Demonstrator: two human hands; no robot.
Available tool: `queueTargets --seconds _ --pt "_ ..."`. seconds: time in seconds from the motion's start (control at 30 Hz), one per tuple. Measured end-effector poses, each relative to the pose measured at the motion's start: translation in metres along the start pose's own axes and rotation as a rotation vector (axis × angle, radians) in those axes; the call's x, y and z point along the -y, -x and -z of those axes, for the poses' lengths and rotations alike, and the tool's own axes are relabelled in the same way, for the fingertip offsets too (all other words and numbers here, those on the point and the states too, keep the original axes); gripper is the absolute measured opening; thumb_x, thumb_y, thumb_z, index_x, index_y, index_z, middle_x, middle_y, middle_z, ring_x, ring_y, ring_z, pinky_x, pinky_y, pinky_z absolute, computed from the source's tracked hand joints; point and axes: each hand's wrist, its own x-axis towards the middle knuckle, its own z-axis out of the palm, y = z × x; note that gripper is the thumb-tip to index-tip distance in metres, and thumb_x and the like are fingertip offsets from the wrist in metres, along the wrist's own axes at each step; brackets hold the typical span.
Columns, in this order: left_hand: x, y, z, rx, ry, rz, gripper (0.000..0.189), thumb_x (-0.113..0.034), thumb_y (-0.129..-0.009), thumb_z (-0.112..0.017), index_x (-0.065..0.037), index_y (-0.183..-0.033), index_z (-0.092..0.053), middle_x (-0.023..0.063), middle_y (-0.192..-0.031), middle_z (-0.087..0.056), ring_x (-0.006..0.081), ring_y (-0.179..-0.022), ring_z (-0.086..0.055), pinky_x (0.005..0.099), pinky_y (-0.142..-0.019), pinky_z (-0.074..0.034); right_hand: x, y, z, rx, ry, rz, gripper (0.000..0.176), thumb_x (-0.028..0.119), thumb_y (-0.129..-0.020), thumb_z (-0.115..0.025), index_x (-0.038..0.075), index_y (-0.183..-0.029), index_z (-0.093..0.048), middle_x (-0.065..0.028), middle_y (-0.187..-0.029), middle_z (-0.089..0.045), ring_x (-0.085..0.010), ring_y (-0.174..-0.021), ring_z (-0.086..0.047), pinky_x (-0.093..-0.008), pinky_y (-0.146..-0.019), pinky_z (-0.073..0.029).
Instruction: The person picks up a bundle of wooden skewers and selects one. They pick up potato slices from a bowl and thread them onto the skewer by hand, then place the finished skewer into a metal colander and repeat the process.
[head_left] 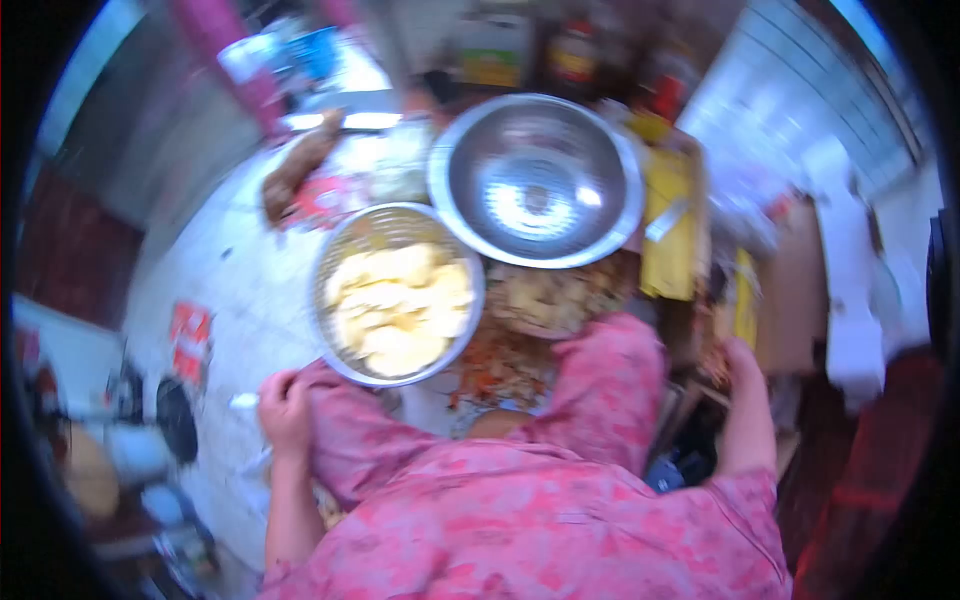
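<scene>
Chunks point(400, 300), pale yellow and smooth-looking, lie heaped in a round metal colander point(322, 300) in front of the left knee. They look peeled and uneven in shape, some long and some blunt, and the light bleaches the middle of the heap nearly white. The colander's perforated wall shows above them, inside a bright rim. Beside it, further from the body and to the right, a wider steel basin point(480, 180) shines, with a ring pattern and glare on its bottom. Below the basin, more pale pieces point(550, 300) show in a heap partly hidden by its rim, and orange and brown scraps point(500, 370) are scattered between the knees. The left hand point(285, 405) is at the left knee with its fingers bent inward; whether it pinches anything, I cannot tell. The right hand point(735, 358) is out to the right, near a cardboard box point(795, 290) and reddish-brown bits point(714, 362); blur hides its fingers, so its grip cannot be told.
</scene>
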Motion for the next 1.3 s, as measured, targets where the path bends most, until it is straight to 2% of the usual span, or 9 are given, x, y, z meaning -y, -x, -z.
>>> queueTargets --seconds 0.17,0.43,0.63,0.73,0.77,0.8,0.97,1.13,1.3 --pt "0.035 -0.006 0.041 -0.152 -0.039 -0.014 0.013 -0.012 -0.073 -0.059 -0.007 -0.084 -0.064 0.0094 -0.084 -0.061 0.0277 -0.084 -0.057 0.0378 -0.077 -0.044 0.021 0.012 -0.032 -0.15 -0.098 0.008 0.018 0.017 -0.081 -0.048 0.005 -0.094 -0.045 -0.0106 -0.065 -0.05 -0.0231 -0.048 -0.051 -0.0339 -0.041 -0.047" --pt "0.0 0.021 0.085 -0.235 -0.364 -0.128 0.032 -0.019 -0.072 -0.061 -0.013 -0.104 -0.057 0.0078 -0.106 -0.055 0.025 -0.102 -0.052 0.0396 -0.089 -0.037 0.021 0.1 -0.069 0.066 -0.143 0.073 0.015 0.024 -0.088 -0.046 0.01 -0.095 -0.049 -0.0037 -0.064 -0.048 -0.0161 -0.048 -0.047 -0.0263 -0.041 -0.043" --pt "-0.038 0.009 0.073 -0.031 0.319 -0.309 0.052 -0.019 -0.074 -0.065 -0.004 -0.12 -0.047 0.0176 -0.112 -0.049 0.0288 -0.105 -0.05 0.0371 -0.093 -0.04 0.07 0.199 -0.156 0.268 -0.035 0.729 0.018 0.029 -0.092 -0.048 0.012 -0.087 -0.048 0.0013 -0.064 -0.044 -0.01 -0.049 -0.044 -0.0229 -0.042 -0.039" --pt "-0.084 0.007 0.059 0.342 0.712 -0.102 0.063 -0.024 -0.077 -0.068 -0.003 -0.129 -0.038 0.0161 -0.121 -0.046 0.023 -0.107 -0.049 0.0339 -0.092 -0.041 0.07 0.255 -0.218 0.388 0.222 0.877 0.013 0.021 -0.09 -0.046 0.009 -0.088 -0.05 0.0008 -0.066 -0.042 -0.0097 -0.051 -0.046 -0.0236 -0.043 -0.04" --pt "-0.097 0.005 0.051 0.459 0.826 -0.032 0.067 -0.026 -0.078 -0.069 -0.002 -0.131 -0.035 0.0157 -0.124 -0.044 0.021 -0.108 -0.049 0.033 -0.092 -0.041 0.051 0.239 -0.233 0.289 0.417 1.191 0.013 0.019 -0.089 -0.047 0.007 -0.09 -0.051 0.002 -0.066 -0.044 -0.0083 -0.051 -0.045 -0.0221 -0.044 -0.04" --pt "-0.106 0.004 0.04 0.453 0.829 -0.029 0.067 -0.026 -0.078 -0.069 -0.002 -0.131 -0.035 0.0157 -0.124 -0.044 0.021 -0.108 -0.049 0.033 -0.092 -0.041 0.057 0.295 -0.263 0.616 0.286 0.757 0.012 0.016 -0.086 -0.05 0.005 -0.091 -0.051 0.0017 -0.066 -0.048 -0.0083 -0.05 -0.046 -0.0214 -0.044 -0.039" --pt "-0.138 0.002 -0.006 0.558 1.432 0.22 0.065 -0.026 -0.079 -0.068 -0.002 -0.131 -0.035 0.009 -0.105 -0.056 0.0169 -0.094 -0.057 0.0311 -0.084 -0.046 0.015 0.333 -0.341 1.131 0.489 0.608 0.016 0.017 -0.088 -0.05 0.004 -0.098 -0.052 0.0002 -0.064 -0.051 -0.0089 -0.049 -0.049 -0.0223 -0.044 -0.04" --pt "-0.142 0.001 -0.012 0.233 1.713 0.486 0.014 -0.021 -0.09 -0.053 -0.009 -0.096 -0.049 0.0005 -0.069 -0.05 0.0085 -0.051 -0.049 0.0227 -0.047 -0.044 -0.008 0.307 -0.361 1.21 0.267 0.462 0.026 0.025 -0.089 -0.053 0.002 -0.102 -0.051 -0.0032 -0.068 -0.054 -0.0131 -0.052 -0.053 -0.0243 -0.047 -0.044" --pt "-0.149 -0.013 0.004 0.136 1.788 0.374 0.012 -0.018 -0.09 -0.054 -0.008 -0.096 -0.051 0.0001 -0.07 -0.05 0.0075 -0.052 -0.048 0.0211 -0.047 -0.042 -0.017 0.285 -0.364 1.482 -0.218 0.267 0.052 0.045 -0.089 -0.047 0.001 -0.116 -0.047 -0.0102 -0.096 -0.059 -0.0214 -0.075 -0.061 -0.0346 -0.065 -0.053"
